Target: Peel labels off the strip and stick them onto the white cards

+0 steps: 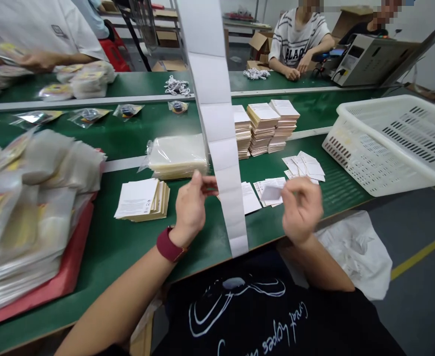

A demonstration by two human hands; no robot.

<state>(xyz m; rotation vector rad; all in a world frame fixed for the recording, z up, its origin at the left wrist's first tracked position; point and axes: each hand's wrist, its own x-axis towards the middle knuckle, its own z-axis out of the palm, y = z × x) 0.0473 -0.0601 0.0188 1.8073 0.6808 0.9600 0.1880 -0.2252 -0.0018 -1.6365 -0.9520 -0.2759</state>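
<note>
A long strip of white labels (220,123) hangs from above in front of me, creased between its labels. My left hand (191,202), with a dark red band on the wrist, is at the strip's left edge. Its thumb points up and its fingers stretch to the right; their tips are hidden behind the strip. My right hand (302,207), slightly blurred, pinches a small white label (272,193) on the right of the strip. Below that label, printed white cards (252,199) lie on the green table, and more cards (304,165) are fanned out just beyond.
A stack of cards (139,198) and a pack of clear bags (178,153) stand left of the strip. Tall card stacks (264,128) are behind it. A white basket (384,143) is at right, a red tray (79,257) of bagged goods at left. People sit across.
</note>
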